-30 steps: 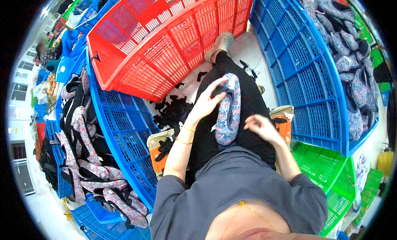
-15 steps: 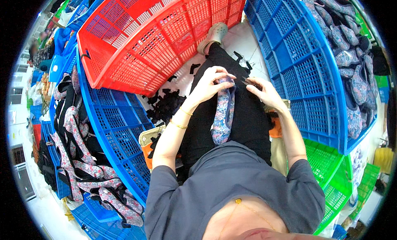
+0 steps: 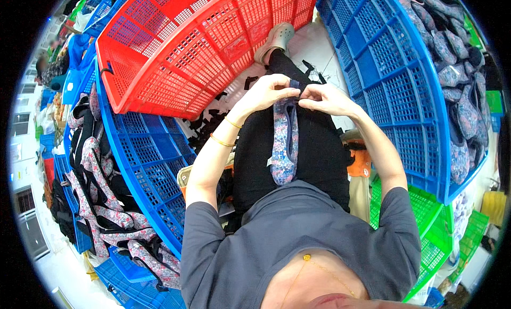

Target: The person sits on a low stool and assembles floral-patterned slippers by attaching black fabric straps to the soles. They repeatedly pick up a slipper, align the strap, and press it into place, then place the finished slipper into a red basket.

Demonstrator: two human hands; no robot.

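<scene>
A blue floral fabric shoe (image 3: 282, 160) with a dark lining lies lengthwise over my black-trousered lap, its rounded end toward my waist. My left hand (image 3: 271, 93) is closed on its far end, where a short dark blue strip (image 3: 294, 84) stands up by the thumb and fingertips. Just to the right, my right hand (image 3: 326, 100) is closed in a pinch, its fingertips at that same end. Whatever lies between the right fingertips is too small and hidden to make out.
A red basket (image 3: 213, 53) stands ahead. Blue baskets flank me: beyond the left one (image 3: 151, 154) are pink floral shoes (image 3: 106, 202); the right one (image 3: 383, 90) has blue floral shoes (image 3: 452, 80) behind it. Black scraps (image 3: 205, 130) litter the floor. Green baskets (image 3: 426, 218) sit at right.
Both hands have come together at the shoe's far end; the right moved left and closed its pinch. A dark pointed thing seen at the right fingertips earlier is hidden now.
</scene>
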